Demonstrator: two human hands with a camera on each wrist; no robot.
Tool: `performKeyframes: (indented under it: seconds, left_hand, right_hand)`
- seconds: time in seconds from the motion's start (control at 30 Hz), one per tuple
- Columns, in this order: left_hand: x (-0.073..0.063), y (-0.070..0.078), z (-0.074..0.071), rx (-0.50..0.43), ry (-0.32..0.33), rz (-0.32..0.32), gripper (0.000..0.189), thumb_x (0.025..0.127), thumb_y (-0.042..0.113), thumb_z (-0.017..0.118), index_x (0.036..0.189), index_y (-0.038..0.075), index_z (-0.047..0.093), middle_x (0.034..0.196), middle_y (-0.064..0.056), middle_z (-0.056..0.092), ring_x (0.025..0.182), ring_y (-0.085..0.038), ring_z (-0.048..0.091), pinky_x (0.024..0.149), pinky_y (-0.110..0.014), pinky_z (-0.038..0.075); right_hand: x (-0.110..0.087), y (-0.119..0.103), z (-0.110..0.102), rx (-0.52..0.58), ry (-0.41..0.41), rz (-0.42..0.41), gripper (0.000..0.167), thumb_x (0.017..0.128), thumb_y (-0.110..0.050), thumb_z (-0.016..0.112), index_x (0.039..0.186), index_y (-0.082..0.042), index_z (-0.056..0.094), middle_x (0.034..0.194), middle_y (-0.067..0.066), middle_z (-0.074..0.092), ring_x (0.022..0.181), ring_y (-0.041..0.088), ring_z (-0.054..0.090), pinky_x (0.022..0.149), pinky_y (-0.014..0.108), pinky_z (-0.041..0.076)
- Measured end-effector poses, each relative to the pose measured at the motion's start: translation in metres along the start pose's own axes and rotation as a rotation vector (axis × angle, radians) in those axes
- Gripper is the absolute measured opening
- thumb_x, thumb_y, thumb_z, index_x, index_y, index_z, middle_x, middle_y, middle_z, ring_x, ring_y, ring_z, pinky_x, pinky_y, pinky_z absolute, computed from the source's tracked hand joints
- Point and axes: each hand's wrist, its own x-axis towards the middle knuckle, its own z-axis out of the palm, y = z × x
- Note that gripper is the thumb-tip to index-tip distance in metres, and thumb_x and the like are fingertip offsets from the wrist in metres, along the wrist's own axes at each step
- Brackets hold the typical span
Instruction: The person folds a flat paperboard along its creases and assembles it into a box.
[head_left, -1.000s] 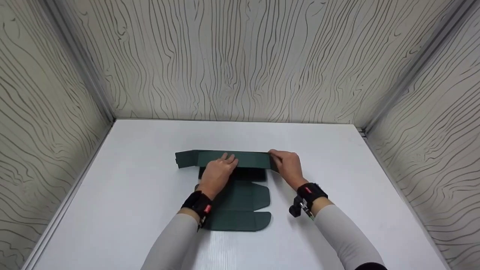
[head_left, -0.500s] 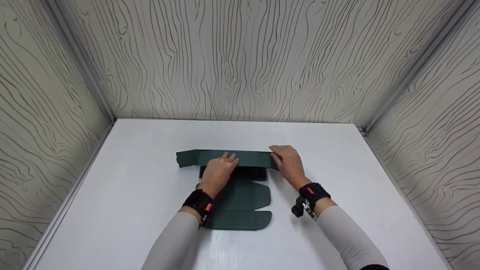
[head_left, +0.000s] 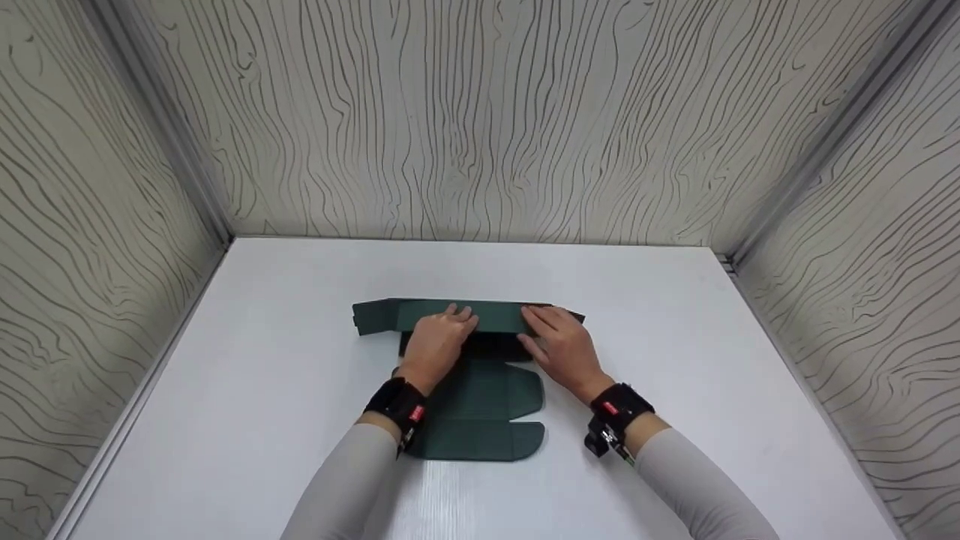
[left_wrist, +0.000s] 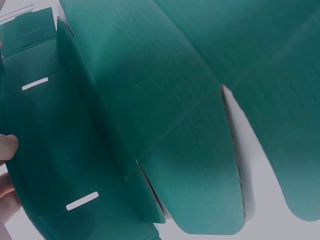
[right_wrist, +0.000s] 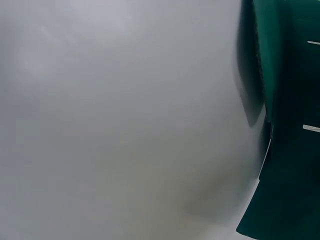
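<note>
A dark green cardboard box blank [head_left: 480, 397], partly folded, lies on the white table. Its far end is folded up, with a narrow slotted panel [left_wrist: 55, 135] along it. My left hand [head_left: 437, 345] holds the front edge of this panel near its middle; the left wrist view shows fingertips [left_wrist: 7, 147] at that edge. My right hand [head_left: 564, 349] rests on the panel's right end, fingers fairly straight and thumb just below the edge. One end flap [head_left: 375, 317] sticks out at the left. Another end flap [right_wrist: 270, 210] is partly behind my right hand.
The near part of the blank lies flat, with a rounded side flap [head_left: 527, 440] and a cut-corner flap [head_left: 525, 390] at its right. White tabletop [head_left: 675, 337] surrounds it. A patterned back wall [head_left: 465, 150] and side walls enclose the table.
My right hand has let go of the right end flap and moved left and towards me onto the panel. The left hand and the blank have hardly moved.
</note>
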Motion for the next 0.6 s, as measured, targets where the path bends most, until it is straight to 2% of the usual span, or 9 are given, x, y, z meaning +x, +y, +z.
performKeyframes:
  seconds: [0.23,0.6]
  left_hand:
    - [-0.002,-0.002,-0.003,0.009,0.007,0.0,0.025,0.094,0.002,0.061,0.108,0.015,0.077,0.113,-0.004,0.075,0.105,-0.024,0.072,0.079,-0.038,0.061]
    - [0.0,0.001,-0.003,-0.029,-0.034,-0.018,0.027,0.095,0.002,0.06,0.112,0.014,0.076,0.115,-0.006,0.074,0.106,-0.027,0.072,0.083,-0.039,0.06]
  right_hand:
    - [0.001,-0.007,0.004,-0.007,0.013,-0.022,0.041,0.083,-0.014,0.079,0.122,-0.007,0.069,0.119,0.009,0.073,0.107,0.023,0.068,0.091,0.035,0.057]
    - [-0.005,-0.019,0.013,0.013,-0.04,0.023,0.059,0.088,-0.007,0.072,0.143,-0.018,0.054,0.119,0.009,0.073,0.101,0.022,0.072,0.087,0.034,0.059]
